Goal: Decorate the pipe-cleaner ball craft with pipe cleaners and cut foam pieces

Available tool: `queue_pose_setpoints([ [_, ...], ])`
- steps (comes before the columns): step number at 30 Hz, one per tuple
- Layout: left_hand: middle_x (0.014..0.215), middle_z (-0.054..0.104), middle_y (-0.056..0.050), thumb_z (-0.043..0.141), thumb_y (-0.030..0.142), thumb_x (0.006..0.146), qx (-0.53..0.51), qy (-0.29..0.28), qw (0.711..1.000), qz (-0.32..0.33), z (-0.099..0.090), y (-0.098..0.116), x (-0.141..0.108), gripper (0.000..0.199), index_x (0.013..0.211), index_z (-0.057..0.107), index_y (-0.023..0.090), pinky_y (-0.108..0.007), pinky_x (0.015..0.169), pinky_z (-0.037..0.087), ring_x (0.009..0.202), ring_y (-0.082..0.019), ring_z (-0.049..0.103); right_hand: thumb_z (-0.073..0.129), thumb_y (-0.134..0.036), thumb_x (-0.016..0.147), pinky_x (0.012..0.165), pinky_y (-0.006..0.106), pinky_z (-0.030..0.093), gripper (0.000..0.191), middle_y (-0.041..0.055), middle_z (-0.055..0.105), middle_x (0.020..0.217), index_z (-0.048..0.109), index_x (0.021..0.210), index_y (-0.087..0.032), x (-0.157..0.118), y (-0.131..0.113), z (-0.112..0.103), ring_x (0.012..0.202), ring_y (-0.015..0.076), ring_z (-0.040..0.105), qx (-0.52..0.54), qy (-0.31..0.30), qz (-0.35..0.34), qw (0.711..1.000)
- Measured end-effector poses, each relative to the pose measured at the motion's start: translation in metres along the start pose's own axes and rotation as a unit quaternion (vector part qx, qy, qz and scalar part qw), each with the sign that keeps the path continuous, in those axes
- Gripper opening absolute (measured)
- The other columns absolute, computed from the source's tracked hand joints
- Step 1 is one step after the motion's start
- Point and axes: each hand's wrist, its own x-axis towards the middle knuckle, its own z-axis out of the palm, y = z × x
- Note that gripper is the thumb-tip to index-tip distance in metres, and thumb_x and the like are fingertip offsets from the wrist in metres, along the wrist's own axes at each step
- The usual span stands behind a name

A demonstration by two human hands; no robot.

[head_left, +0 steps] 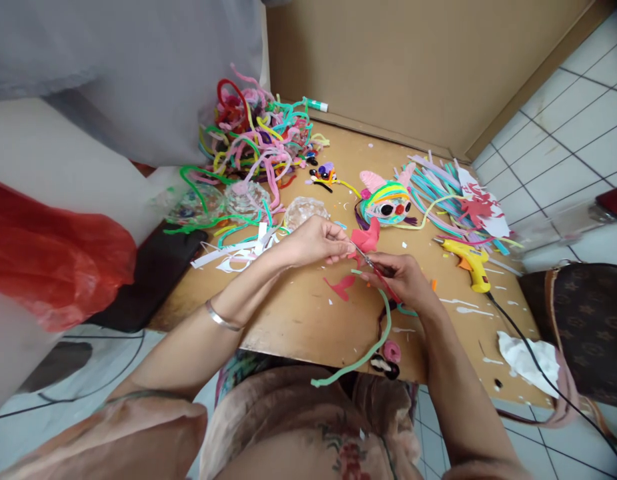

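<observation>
My left hand (321, 241) is closed in a pinch, thumb against fingers; whatever lies between the fingertips is too small to make out. My right hand (405, 275) is closed around the red handles of a pair of scissors (371, 262), whose blades point at the left fingertips. Just beyond them is a piece of red paper (369, 233), and a red paper scrap (342, 288) lies nearer to me. A pale green pipe cleaner (385, 327) curves beneath the right hand and over the table's front edge. Behind stands a striped pipe-cleaner animal head (387, 203) with pink ears and a red nose.
A heap of coloured pipe cleaners (253, 143) fills the table's back left, with white paper strips (238, 253) nearer. To the right lie a yellow glue gun (467, 263) with its cord, a pipe-cleaner bundle (433, 187), crumpled tissue (528, 363) and a brown bag (583, 327).
</observation>
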Motion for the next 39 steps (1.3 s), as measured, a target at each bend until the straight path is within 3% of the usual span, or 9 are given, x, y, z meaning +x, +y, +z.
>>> queue_pose_setpoints([
  [8, 0.051, 0.057, 0.001, 0.078, 0.030, 0.070, -0.017, -0.008, 1.000, -0.004, -0.0009, -0.0018, 0.0013, 0.023, 0.065, 0.067, 0.011, -0.018, 0.047, 0.039, 0.046, -0.005, 0.049, 0.072, -0.050, 0.078, 0.052, 0.022, 0.030, 0.036, -0.0007, 0.046, 0.069, 0.074, 0.087, -0.015, 0.0002, 0.0052, 0.0016, 0.058, 0.0092, 0.032, -0.009, 0.015, -0.007, 1.000],
  [15, 0.051, 0.058, 0.001, 0.076, 0.023, 0.071, -0.014, -0.010, 1.000, -0.017, -0.0005, -0.0008, 0.0008, 0.016, 0.065, 0.068, 0.010, -0.017, 0.045, 0.038, 0.045, -0.005, 0.049, 0.072, -0.051, 0.078, 0.055, 0.023, 0.035, 0.041, 0.0007, 0.057, 0.076, 0.074, 0.099, -0.016, 0.0015, -0.0003, 0.0022, 0.060, 0.0101, 0.041, -0.018, 0.003, -0.006, 1.000],
  [23, 0.050, 0.059, 0.001, 0.076, 0.021, 0.069, -0.028, -0.019, 0.999, -0.037, -0.0013, 0.0004, 0.0011, 0.014, 0.063, 0.069, 0.011, -0.016, 0.044, 0.039, 0.045, -0.005, 0.051, 0.070, -0.050, 0.080, 0.054, 0.021, 0.033, 0.035, -0.0019, 0.047, 0.067, 0.073, 0.086, -0.015, 0.0004, 0.0046, 0.0002, 0.058, 0.0090, 0.034, -0.050, 0.006, -0.024, 0.998],
  [32, 0.054, 0.061, 0.000, 0.076, 0.023, 0.070, -0.030, -0.028, 0.998, -0.039, -0.0020, -0.0041, 0.0013, 0.015, 0.070, 0.071, 0.009, -0.017, 0.046, 0.039, 0.048, -0.005, 0.050, 0.063, -0.053, 0.084, 0.052, 0.021, 0.031, 0.040, -0.0017, 0.048, 0.066, 0.071, 0.084, -0.014, 0.0000, -0.0006, 0.0012, 0.056, 0.0084, 0.034, -0.063, 0.005, -0.014, 0.998],
  [36, 0.057, 0.063, -0.001, 0.079, 0.027, 0.066, -0.049, -0.018, 0.998, -0.021, -0.0024, -0.0043, 0.0019, 0.019, 0.068, 0.070, 0.010, -0.018, 0.049, 0.040, 0.049, -0.005, 0.051, 0.067, -0.053, 0.080, 0.052, 0.023, 0.031, 0.042, -0.0030, 0.050, 0.062, 0.069, 0.099, -0.015, 0.0032, 0.0021, 0.0001, 0.052, 0.0096, 0.037, -0.115, 0.059, 0.024, 0.991],
  [39, 0.058, 0.064, 0.000, 0.083, 0.031, 0.062, -0.078, 0.014, 0.997, 0.009, -0.0013, -0.0021, 0.0017, 0.024, 0.068, 0.071, 0.011, -0.019, 0.052, 0.041, 0.050, -0.005, 0.051, 0.075, -0.041, 0.073, 0.055, 0.025, 0.034, 0.046, -0.0032, 0.057, 0.061, 0.065, 0.111, -0.017, 0.0052, 0.0042, 0.0004, 0.052, 0.0137, 0.047, -0.238, 0.111, 0.089, 0.961],
])
